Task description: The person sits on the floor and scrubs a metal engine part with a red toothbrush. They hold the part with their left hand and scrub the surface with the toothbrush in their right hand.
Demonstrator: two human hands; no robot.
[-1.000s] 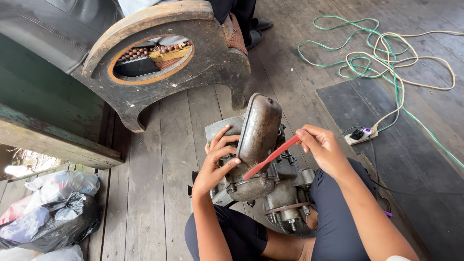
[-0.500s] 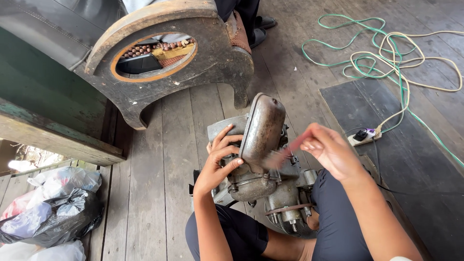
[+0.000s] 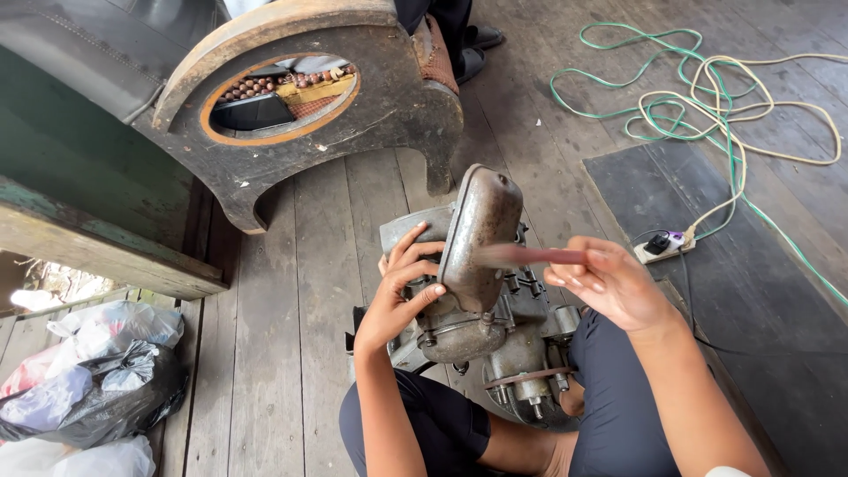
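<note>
The left hand (image 3: 402, 296) rests open against the left side of a grey, grimy small engine (image 3: 481, 327) that sits on the plank floor (image 3: 300, 291) between the person's knees. Its fingers (image 3: 415, 252) are spread apart and pressed on the casing beside the rusty, rounded metal tank (image 3: 481, 234) that stands upright on top of the engine. The right hand (image 3: 614, 287) holds a thin reddish tool (image 3: 530, 256), its fingers closed round the handle end; the tool is blurred, so its tip and exact kind cannot be made out, but it points left across to the tank's face.

The work in hand looks like scraping or brushing the tank, and doing it well calls for a firm brace from the left hand so that the engine does not rock, with short strokes kept flat to the metal and away from the bracing fingers.

Far left stands a dark wooden chair (image 3: 353, 106) with an oval opening. Far right, green and cream cables (image 3: 707, 88) coil toward a white power strip (image 3: 662, 247) on a dark mat (image 3: 751, 265). Plastic bags (image 3: 88, 371) lie near left.
</note>
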